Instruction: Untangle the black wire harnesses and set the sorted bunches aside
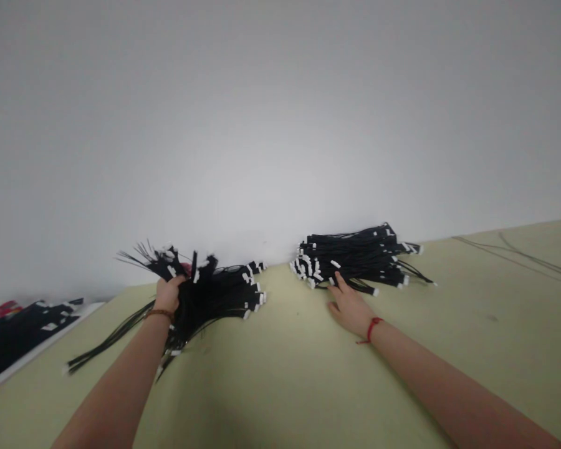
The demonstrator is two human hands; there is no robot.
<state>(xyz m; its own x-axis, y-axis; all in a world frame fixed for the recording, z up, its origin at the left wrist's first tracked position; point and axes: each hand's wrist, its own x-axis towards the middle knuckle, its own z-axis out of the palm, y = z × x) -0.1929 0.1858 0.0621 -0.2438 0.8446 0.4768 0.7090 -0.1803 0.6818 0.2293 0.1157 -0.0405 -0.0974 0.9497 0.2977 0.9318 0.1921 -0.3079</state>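
Observation:
My left hand (168, 293) is closed around part of a bundle of black cables (210, 296) with white connectors, on the left of the table. Bare wire ends fan out above the fist, and a few strands trail toward the lower left. On the right, a second pile of black cables (355, 252) with white connectors at both ends lies against the wall. My right hand (353, 310) rests at its front edge, fingers spread and fingertips touching the nearest cables. Nothing shows gripped in it.
A pale green tabletop (280, 374) meets a plain white wall (280, 125) at the back. More black cables (19, 337) lie on a white surface at the far left, near a red item (7, 308). Thin loose wires (528, 254) lie at the far right.

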